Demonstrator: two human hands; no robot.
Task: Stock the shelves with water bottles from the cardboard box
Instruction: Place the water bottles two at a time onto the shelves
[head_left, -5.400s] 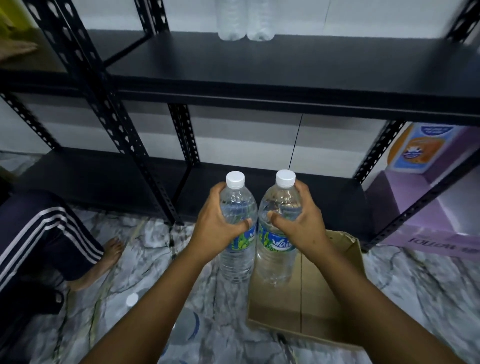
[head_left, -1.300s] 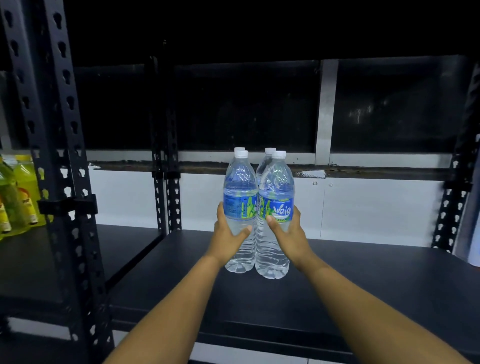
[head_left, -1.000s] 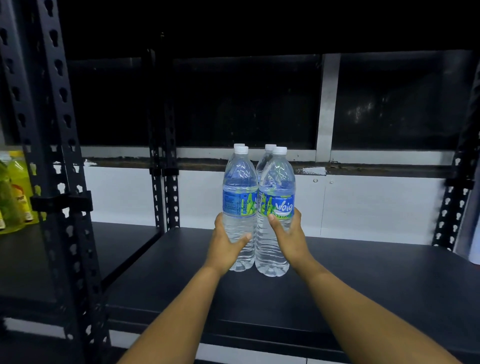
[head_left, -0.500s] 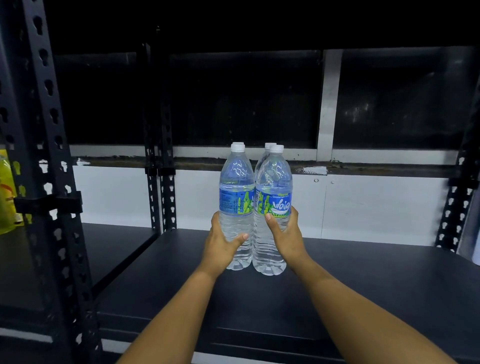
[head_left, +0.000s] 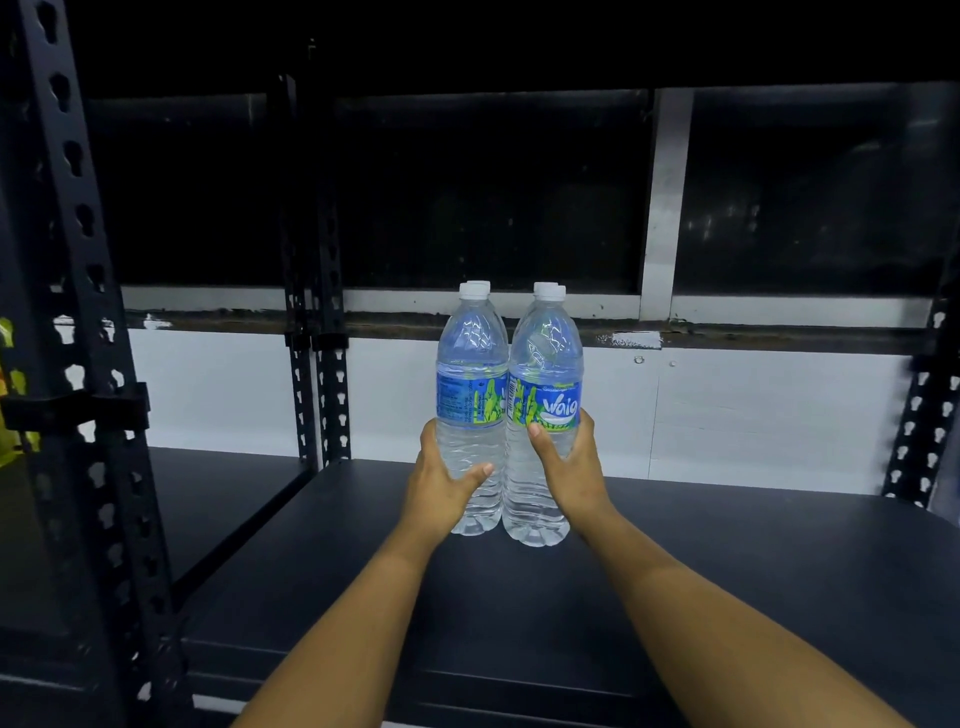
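Placing two water bottles on the black shelf (head_left: 727, 571), mid-frame. Left hand (head_left: 441, 483) wraps the lower body of the left water bottle (head_left: 471, 364): thumb across the front, other fingers curled round the far side, mostly hidden. Right hand (head_left: 569, 467) grips the right water bottle (head_left: 548, 374) the same way, thumb just under the blue-green label. Both bottles upright, capped, sides touching. Bases look down on the shelf surface or just off it; cannot tell for sure.

Two more white caps (head_left: 480, 285) peek out directly behind, one per front bottle, so a back pair already stands there. Front pair sits tight against it.

Progress, my read:
- done: two bottles at the back of this shelf
- in hand: two more, seated or nearly so, not released
- left: let go, pull the hands back, fetch more

Cardboard box is out of frame, so remaining stock is unknown. Shelf is bare to the right and front of the frame, and the adjacent bay at left (head_left: 218, 493) looks bare too. Lots of room, so likely early in the job. Something yellow (head_left: 10, 395) at the far left edge, too cropped to identify.
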